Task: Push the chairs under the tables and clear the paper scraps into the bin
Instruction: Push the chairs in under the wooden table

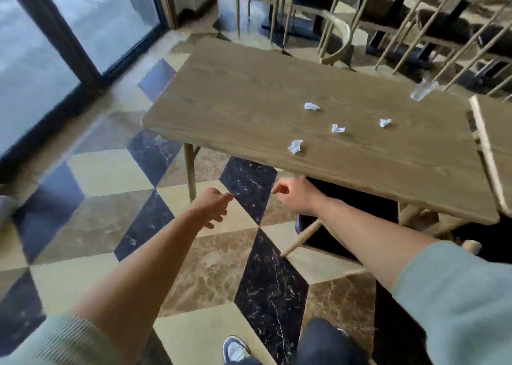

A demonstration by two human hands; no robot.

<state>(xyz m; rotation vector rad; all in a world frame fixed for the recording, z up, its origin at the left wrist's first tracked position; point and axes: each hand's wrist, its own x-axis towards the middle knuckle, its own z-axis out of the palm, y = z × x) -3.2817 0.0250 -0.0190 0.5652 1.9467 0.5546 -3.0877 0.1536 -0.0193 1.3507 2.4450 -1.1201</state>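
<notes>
Several crumpled white paper scraps lie on the wooden table: one near the front edge, one at mid-table, one farther back. A chair with a dark seat stands mostly under the table's near side, its pale legs sticking out. My left hand hangs over the floor in front of the table, fingers loosely apart and empty. My right hand is just below the table's front edge, above the chair, fingers curled and holding nothing. No bin is in view.
A clear plastic cup stands near the table's far right corner. A second table's edge abuts on the right. Spindle-back chairs crowd behind the table. Glass doors line the left. My shoe is on the patterned floor.
</notes>
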